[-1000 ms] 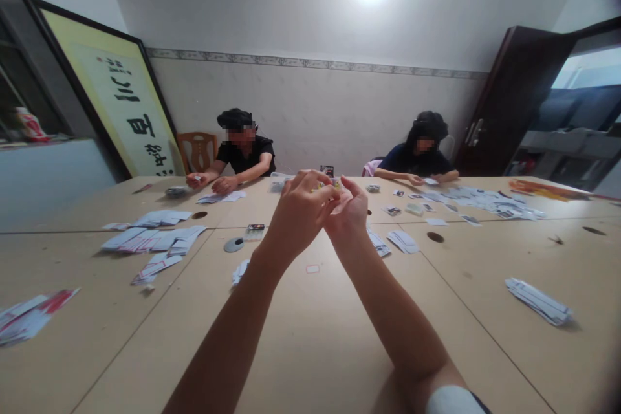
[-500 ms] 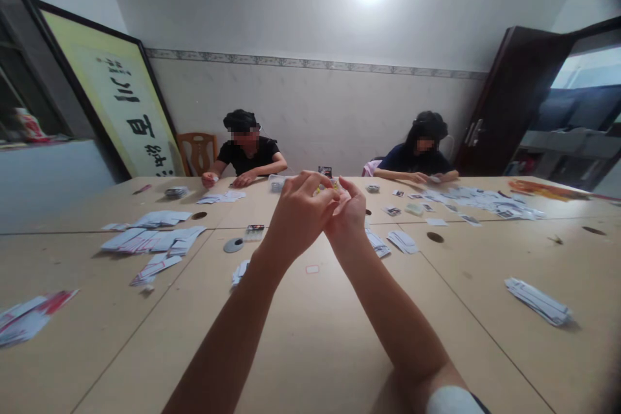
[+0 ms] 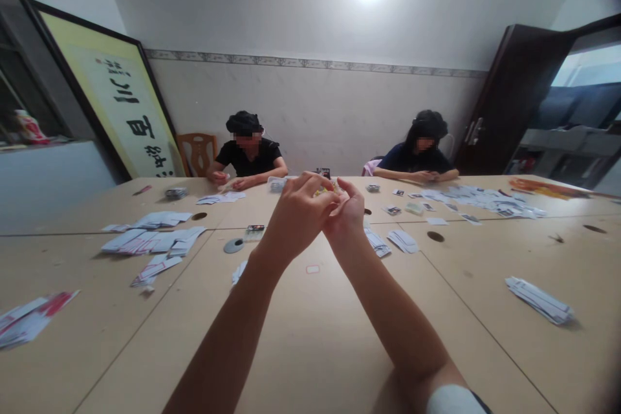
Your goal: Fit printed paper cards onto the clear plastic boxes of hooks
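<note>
One red-edged label (image 3: 313,269) lies on the table (image 3: 301,349); beyond, the left hand (image 3: 301,199), fingers bent, meets the cupped right hand (image 3: 350,210) around a small yellowish thing (image 3: 319,192), mostly hidden, each hand's grip impossible to tell; farthest, a co-worker in black (image 3: 249,158) sits facing
</note>
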Demonstrator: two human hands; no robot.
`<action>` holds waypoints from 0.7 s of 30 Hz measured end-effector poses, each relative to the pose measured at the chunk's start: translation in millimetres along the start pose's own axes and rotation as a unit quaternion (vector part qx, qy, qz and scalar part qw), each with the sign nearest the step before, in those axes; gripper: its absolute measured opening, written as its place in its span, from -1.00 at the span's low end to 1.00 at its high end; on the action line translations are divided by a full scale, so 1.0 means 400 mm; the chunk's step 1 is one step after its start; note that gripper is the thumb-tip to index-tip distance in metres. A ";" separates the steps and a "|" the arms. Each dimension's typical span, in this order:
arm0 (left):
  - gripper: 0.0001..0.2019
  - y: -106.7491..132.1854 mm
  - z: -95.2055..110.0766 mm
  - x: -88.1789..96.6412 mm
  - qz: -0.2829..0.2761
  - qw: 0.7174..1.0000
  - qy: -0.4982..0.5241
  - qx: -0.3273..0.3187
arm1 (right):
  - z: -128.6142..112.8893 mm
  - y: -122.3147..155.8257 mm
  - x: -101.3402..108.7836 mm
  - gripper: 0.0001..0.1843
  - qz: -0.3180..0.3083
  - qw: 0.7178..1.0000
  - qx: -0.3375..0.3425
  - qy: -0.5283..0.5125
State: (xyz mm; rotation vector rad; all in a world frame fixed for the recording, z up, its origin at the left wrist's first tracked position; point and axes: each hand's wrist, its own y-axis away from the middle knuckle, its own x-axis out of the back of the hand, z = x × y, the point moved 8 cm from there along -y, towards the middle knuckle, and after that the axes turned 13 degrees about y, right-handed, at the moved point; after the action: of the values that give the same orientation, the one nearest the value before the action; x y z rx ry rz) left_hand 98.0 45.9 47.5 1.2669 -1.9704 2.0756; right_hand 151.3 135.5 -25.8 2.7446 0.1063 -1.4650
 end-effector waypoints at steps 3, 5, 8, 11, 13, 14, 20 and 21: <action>-0.86 0.000 -0.007 -0.006 -0.009 1.000 0.008 0.015 | 0.002 -0.001 0.001 -0.84 0.003 1.000 -0.008 0.003; -0.83 0.001 -0.011 -0.009 -0.013 1.000 0.016 0.024 | 0.005 -0.003 0.003 -0.87 0.002 1.000 -0.013 0.004; -0.80 0.001 -0.011 -0.014 -0.030 0.999 0.022 0.033 | 0.009 -0.008 0.007 -0.88 -0.002 1.000 -0.023 0.009; -0.79 0.001 -0.011 -0.019 -0.052 0.997 0.027 0.050 | 0.013 -0.010 0.009 -0.88 -0.012 0.999 -0.030 0.014; -0.77 0.000 -0.008 -0.018 -0.058 0.996 0.028 0.053 | 0.013 -0.009 0.007 -0.89 -0.024 0.999 -0.029 0.016; -0.77 0.000 -0.006 -0.017 -0.057 0.997 0.027 0.052 | 0.013 -0.009 0.005 -0.89 -0.030 0.999 -0.029 0.016; -0.71 -0.002 -0.002 -0.011 -0.058 0.996 0.041 0.050 | 0.012 -0.013 0.002 -0.90 -0.044 0.998 -0.029 0.021; -0.69 -0.001 -0.003 -0.011 -0.062 0.996 0.045 0.052 | 0.012 -0.014 0.002 -0.89 -0.045 0.998 -0.031 0.023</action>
State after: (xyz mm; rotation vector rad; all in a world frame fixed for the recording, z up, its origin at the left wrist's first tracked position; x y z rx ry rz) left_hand 100.4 49.1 45.8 1.2523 -1.7229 2.1601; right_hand 147.3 140.9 -29.3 2.7584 0.2746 -1.3937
